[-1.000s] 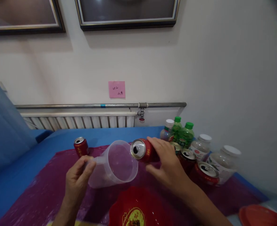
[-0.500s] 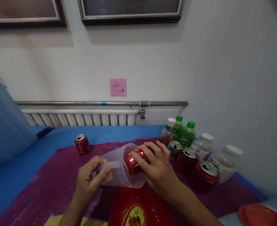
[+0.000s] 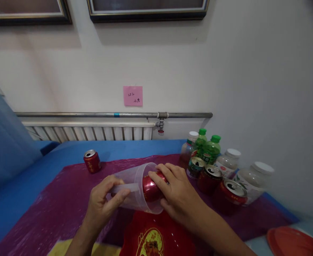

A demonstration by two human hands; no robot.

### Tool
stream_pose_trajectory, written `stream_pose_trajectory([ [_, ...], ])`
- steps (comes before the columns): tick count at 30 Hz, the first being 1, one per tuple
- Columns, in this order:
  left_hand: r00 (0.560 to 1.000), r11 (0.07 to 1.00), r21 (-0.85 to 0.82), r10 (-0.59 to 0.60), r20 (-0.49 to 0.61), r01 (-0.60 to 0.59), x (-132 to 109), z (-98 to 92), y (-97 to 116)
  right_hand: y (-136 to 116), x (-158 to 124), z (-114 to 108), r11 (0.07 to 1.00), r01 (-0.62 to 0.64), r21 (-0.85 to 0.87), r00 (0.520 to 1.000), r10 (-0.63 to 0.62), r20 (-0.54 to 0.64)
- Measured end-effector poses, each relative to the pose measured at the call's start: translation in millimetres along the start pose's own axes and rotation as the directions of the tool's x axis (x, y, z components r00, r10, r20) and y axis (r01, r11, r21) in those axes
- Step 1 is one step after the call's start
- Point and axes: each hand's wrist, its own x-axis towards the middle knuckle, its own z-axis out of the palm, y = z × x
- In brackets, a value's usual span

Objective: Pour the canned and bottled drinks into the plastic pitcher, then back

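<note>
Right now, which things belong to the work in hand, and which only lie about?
In hand: jug, gripped by the left hand; red can, held in the jug's mouth by the right hand.
Lying about: lone can, three open cans, green bottles, jars, red bowl, pink note.

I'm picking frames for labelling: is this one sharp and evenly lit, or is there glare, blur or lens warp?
Head view: soft, even room light; the can in the jug is fairly sharp in the middle; small glints on the red bowl; the jars at the right edge look soft and stretched by the wide lens; the top right corner darkens.
</note>
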Motion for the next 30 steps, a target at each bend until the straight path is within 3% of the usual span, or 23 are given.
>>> stream_pose_trajectory([
  [5,1.0,0.999,-0.025,-0.027,-0.007,0.027,-1.0,0.5,-3.2,-3.3,-2.3,-5.0,0.999,-0.046,-0.014,0.997,0.047,0.065],
  [15,0.999,0.999,-0.026,-0.039,0.013,0.039,-4.0,0.6,-7.8,1.7,-1.6,-19.7,0.969,-0.204,0.136,0.957,0.168,0.236],
  [21,1.0,1.0,0.021,-0.005,0.014,0.005,-4.5,1.6,-10.5,5.0,1.2,-27.7,0.949,-0.214,0.232,0.972,0.183,0.149],
  [30,0.997,0.997,0.031,0.064,0.033,-0.065,-3.5,1.7,-6.5,7.9,2.2,-29.5,0.89,-0.253,0.379,0.966,0.215,0.14],
])
